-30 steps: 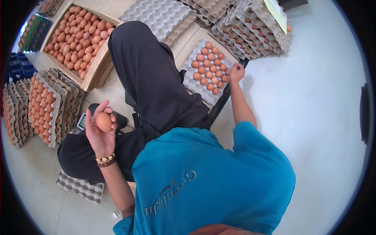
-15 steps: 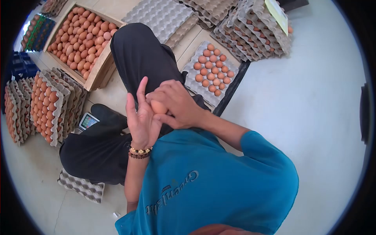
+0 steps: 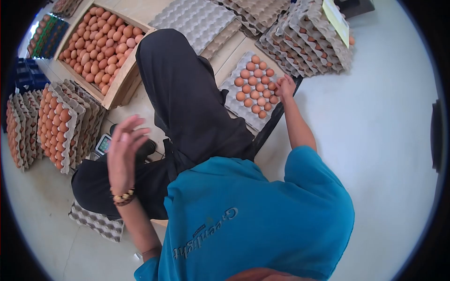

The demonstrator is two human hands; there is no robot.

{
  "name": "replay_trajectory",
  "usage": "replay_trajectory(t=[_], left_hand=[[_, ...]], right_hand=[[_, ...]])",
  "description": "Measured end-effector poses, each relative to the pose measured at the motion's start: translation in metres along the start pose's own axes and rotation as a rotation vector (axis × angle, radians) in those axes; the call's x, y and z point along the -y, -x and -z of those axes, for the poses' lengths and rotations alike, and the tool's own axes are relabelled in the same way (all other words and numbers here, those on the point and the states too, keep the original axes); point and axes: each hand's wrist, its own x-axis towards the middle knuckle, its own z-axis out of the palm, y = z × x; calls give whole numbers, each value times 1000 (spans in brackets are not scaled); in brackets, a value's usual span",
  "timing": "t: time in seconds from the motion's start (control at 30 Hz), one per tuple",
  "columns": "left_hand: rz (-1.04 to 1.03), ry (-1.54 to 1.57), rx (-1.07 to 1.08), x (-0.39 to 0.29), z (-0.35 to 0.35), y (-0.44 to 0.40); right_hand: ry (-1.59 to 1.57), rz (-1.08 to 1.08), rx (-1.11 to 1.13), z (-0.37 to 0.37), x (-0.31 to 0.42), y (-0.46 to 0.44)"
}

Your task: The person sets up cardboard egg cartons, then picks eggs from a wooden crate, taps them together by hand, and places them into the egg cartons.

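My right hand (image 3: 286, 87) is at the right edge of a grey egg tray (image 3: 229, 84), its fingers bent around an egg that is mostly hidden from view. Rows of brown eggs (image 3: 253, 81) sit in the tray's cups just left of those fingers. Over my bent leg, my left hand (image 3: 124, 150) is raised, empty, with its fingers apart and slightly blurred. Beaded bracelets (image 3: 123, 197) circle the left wrist.
A wooden crate (image 3: 123, 79) full of loose brown eggs stands at upper left. Filled trays (image 3: 58, 129) are stacked at left, with a small scale display (image 3: 104, 144) beside them. More tray stacks (image 3: 307, 40) stand at the back. An upturned tray (image 3: 96, 221) lies lower left.
My right hand has moved away from my left, up and right to the tray, with the egg. My left hand has moved left and down, its fingers now loosely curved.
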Motion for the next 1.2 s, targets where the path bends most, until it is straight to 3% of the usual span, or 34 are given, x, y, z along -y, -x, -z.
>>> replay_trajectory(t=[0.03, 0.13, 0.3, 0.37, 0.43, 0.53, 0.63, 0.7, 0.8, 0.9, 1.0, 1.1, 1.2], left_hand=[[-9, -12, -55, -7, 11, 1], [-49, -142, -200, -27, 47, 1], [-123, -148, -248, -63, 73, -6], [-137, -174, -267, -77, 79, -14], [-162, -196, -244, -88, 89, -24], [-200, -212, -244, -99, 102, -41], [-245, -169, -294, -114, 124, -59], [-288, -74, -358, -123, 137, -68], [-387, 182, -442, -121, 170, -82], [-424, 350, -507, -121, 181, -88], [-458, 460, -546, -117, 208, -84], [-518, 508, -607, -117, 208, -80], [-554, 581, -696, -118, 200, -70]], right_hand=[[214, 100, -47, 0, -17, -13], [650, 102, -113, 2, 15, 9], [594, 239, -339, -15, 0, 3], [618, 314, -311, -16, -16, -7], [583, 211, -82, -13, -12, -11], [796, 66, -133, -18, 35, -7], [502, 346, -361, -45, 70, -12], [62, 674, -208, -84, 105, -18], [-271, 778, 196, -161, 244, 74], [-331, 926, 661, -238, 354, 174], [-89, 1157, 962, -336, 392, 260], [303, 1076, 1439, -455, 354, 311], [794, 1301, 1506, -553, 301, 349]])
